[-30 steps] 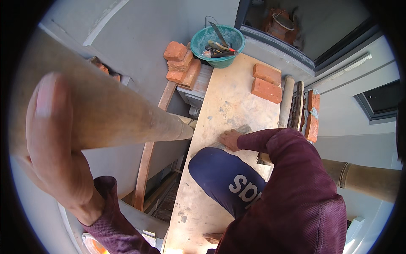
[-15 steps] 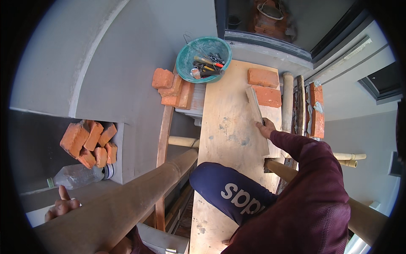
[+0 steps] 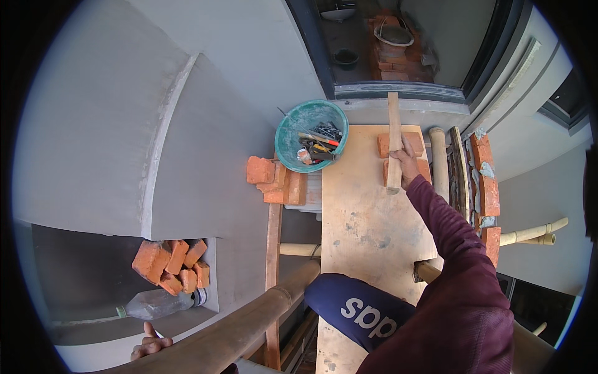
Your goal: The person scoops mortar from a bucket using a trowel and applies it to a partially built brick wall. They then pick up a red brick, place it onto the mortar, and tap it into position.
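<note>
right hand (image 3: 406,163) now grips the long pale wooden float (image 3: 393,142), lifted off the plywood bench (image 3: 367,230) a moment ago. left hand (image 3: 149,345), fingers curled, has slid down the thick bamboo pole (image 3: 249,330).

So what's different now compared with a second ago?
The right hand has reached forward from the near part of the board and now grips a flat wooden strip, lifted over the bricks at the far end. The left hand has slid down the bamboo pole. The teal basin and bricks have stayed put.
</note>
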### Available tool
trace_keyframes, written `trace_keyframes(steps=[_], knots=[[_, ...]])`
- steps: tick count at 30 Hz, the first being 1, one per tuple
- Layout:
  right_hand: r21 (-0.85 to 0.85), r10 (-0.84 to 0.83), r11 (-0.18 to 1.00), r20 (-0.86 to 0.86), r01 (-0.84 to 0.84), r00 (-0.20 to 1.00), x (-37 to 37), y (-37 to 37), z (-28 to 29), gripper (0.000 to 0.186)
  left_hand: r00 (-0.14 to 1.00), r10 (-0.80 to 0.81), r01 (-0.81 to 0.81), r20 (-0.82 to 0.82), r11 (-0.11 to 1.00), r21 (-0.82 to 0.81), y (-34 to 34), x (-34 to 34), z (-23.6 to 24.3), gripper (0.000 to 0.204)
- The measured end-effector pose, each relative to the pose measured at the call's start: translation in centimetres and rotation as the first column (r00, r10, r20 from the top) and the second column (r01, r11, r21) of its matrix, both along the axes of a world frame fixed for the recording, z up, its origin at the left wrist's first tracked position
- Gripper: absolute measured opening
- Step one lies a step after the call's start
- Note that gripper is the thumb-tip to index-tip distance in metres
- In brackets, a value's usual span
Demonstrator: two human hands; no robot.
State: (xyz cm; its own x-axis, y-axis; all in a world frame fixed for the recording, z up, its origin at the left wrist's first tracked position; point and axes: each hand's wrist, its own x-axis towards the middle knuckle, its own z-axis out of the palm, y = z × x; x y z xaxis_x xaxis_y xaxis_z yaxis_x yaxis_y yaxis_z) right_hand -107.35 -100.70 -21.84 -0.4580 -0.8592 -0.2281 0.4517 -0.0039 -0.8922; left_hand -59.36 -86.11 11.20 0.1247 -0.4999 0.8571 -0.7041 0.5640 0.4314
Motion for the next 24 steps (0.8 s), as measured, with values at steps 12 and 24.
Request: trace_keyframes(steps=[12,24], knots=[[-0.147,-0.342,0.889,0.417,0.433,0.842,-18.0,-14.2,7.1,0.049,0.996,-0.089,0.091,0.020,0.983,-0.162,-1.3,-1.2,0.9,0.066],[0.869,0.809,0.483,-0.398,0.104,-0.432,-8.4,2.4,-11.0,0.130,0.963,-0.224,0.202,0.148,0.968,0.151,-0.2,1.3,2.1,0.063]])
